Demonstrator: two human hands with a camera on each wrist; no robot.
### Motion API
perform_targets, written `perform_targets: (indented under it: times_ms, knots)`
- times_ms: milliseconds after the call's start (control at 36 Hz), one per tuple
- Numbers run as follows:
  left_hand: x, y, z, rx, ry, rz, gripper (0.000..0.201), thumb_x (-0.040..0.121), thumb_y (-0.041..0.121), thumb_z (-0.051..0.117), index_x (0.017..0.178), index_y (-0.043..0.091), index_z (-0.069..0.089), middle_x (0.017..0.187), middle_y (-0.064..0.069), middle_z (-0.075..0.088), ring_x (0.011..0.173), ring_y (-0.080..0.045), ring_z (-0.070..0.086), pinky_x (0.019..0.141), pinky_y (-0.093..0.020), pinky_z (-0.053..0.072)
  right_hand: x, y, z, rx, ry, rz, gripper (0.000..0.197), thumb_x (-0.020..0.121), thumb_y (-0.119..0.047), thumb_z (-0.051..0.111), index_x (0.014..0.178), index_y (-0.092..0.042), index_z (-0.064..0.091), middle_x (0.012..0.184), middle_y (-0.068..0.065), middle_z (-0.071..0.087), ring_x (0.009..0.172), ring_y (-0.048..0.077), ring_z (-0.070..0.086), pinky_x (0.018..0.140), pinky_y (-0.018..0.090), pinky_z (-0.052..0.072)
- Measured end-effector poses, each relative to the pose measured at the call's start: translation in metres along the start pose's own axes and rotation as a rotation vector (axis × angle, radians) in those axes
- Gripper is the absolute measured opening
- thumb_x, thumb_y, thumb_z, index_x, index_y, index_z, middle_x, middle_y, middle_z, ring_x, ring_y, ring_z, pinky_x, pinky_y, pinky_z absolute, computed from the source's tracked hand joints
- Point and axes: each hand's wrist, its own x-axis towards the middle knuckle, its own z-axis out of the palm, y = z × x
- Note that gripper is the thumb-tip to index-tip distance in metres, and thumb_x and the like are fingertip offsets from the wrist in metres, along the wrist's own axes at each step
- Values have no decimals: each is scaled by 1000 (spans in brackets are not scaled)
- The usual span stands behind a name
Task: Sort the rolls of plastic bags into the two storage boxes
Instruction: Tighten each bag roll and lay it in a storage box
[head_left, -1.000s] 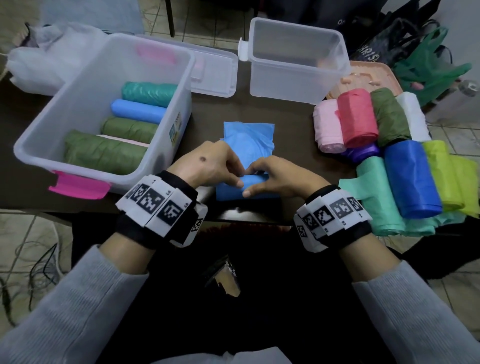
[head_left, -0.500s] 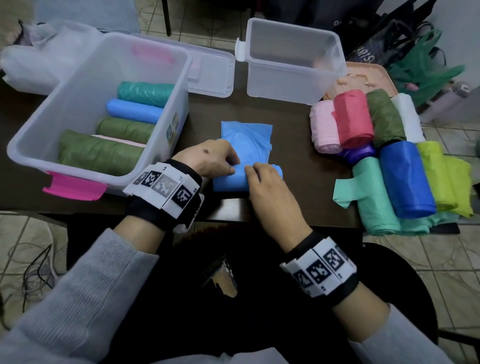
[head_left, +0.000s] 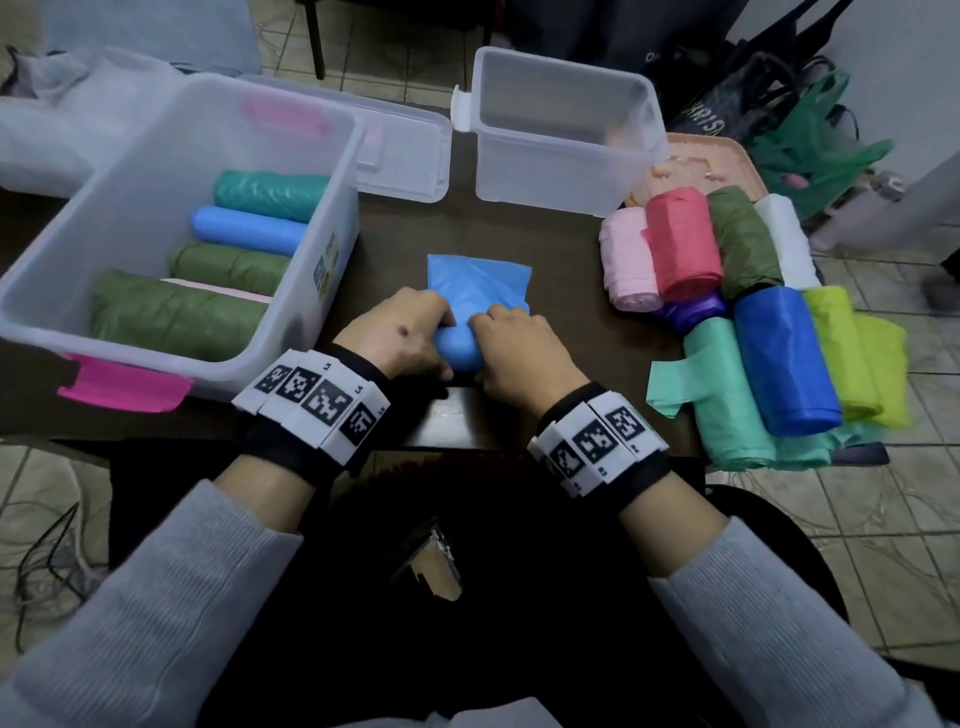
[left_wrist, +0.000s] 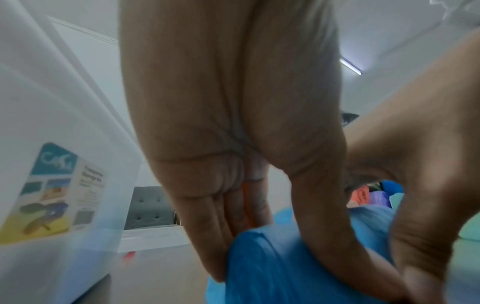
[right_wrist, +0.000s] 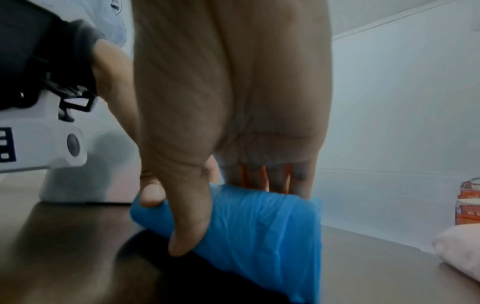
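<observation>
A half-rolled light blue bag roll (head_left: 460, 352) lies near the table's front edge, its flat tail (head_left: 478, 283) stretching away from me. My left hand (head_left: 402, 335) grips the roll's left end and my right hand (head_left: 511, 348) grips its right end. In the left wrist view the fingers (left_wrist: 215, 236) curl over the blue roll (left_wrist: 272, 263). In the right wrist view the thumb (right_wrist: 187, 232) presses the near side of the roll (right_wrist: 259, 222). The large box (head_left: 340, 244) at left holds several rolls. The small box (head_left: 545, 176) at the back is empty.
A pile of rolls lies at right: pink (head_left: 626, 260), red (head_left: 683, 241), olive (head_left: 743, 241), white (head_left: 784, 239), mint (head_left: 727, 395), dark blue (head_left: 784, 358), lime (head_left: 847, 353). A clear lid (head_left: 405, 150) lies behind the large box. A peach lid (head_left: 701, 166) sits at back right.
Both hands have rolled the light blue bag away from me. The roll is thicker and the flat tail is shorter. My right hand went from lying over the roll to gripping it.
</observation>
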Motion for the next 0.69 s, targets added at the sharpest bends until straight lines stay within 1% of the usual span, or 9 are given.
perform_targets:
  times_ms: [139, 222, 278, 306, 389, 472, 528, 611, 694]
  knots:
    - [-2, 0, -6, 9, -113, 6, 53, 67, 25, 83, 117, 20, 64, 113, -3, 64, 101, -20, 59, 90, -32, 48, -6, 4, -4, 86, -116, -8, 45, 83, -25, 63, 124, -11, 51, 122, 10, 53, 114, 28, 50, 90, 36, 38]
    - [-2, 0, -7, 11, -181, 1, 52, 67, 27, 83, 116, 21, 65, 112, -1, 66, 102, -19, 60, 94, -34, 48, -13, 6, -5, 179, -144, 6, 51, 80, -24, 67, 126, -11, 49, 123, 10, 51, 115, 28, 50, 92, 35, 40]
    - [-2, 1, -8, 7, -203, -10, 54, 68, 27, 83, 119, 20, 64, 115, -1, 65, 105, -19, 59, 97, -34, 46, -20, 3, -4, 161, -63, 7, 55, 81, -19, 65, 130, -11, 42, 128, 11, 42, 117, 29, 44, 94, 37, 41]
    - [-1, 1, -8, 5, -208, -14, 56, 69, 27, 82, 121, 20, 63, 117, -1, 64, 107, -19, 59, 98, -34, 46, -24, 1, -3, 110, 5, 1, 53, 82, -17, 63, 129, -12, 40, 128, 10, 39, 117, 29, 42, 91, 37, 40]
    - [2, 2, -10, 16, -228, -12, 54, 70, 28, 81, 120, 19, 63, 117, -1, 64, 108, -20, 59, 98, -34, 45, -32, -5, 3, 20, 126, -36, 40, 86, -14, 57, 123, -14, 41, 122, 7, 42, 112, 26, 44, 82, 33, 37]
    - [3, 0, -10, 12, -247, 4, 49, 71, 30, 81, 116, 20, 66, 113, -1, 67, 104, -20, 60, 96, -34, 46, -33, -5, 6, 115, 125, -19, 39, 87, -15, 59, 122, -13, 44, 122, 6, 46, 113, 25, 46, 86, 33, 37]
    - [3, -2, -10, -1, -211, 6, 53, 70, 31, 81, 119, 19, 65, 115, 0, 65, 106, -19, 59, 95, -31, 45, -30, -1, 5, 177, 107, -14, 41, 87, -16, 60, 125, -13, 45, 124, 6, 47, 115, 25, 45, 89, 34, 36]
    - [2, -3, -10, -44, -59, 12, 63, 68, 27, 83, 125, 16, 59, 124, -1, 60, 111, -18, 56, 86, -21, 39, -22, 4, 0, 260, 45, -3, 43, 87, -18, 61, 128, -14, 48, 126, 7, 49, 118, 26, 46, 96, 37, 39]
    - [1, -1, -6, -76, 42, 60, 50, 69, 22, 82, 114, 13, 64, 116, -4, 63, 97, -15, 55, 78, -20, 38, -10, 11, -3, 319, -23, 7, 46, 86, -19, 63, 130, -15, 50, 128, 8, 53, 119, 25, 49, 97, 34, 39]
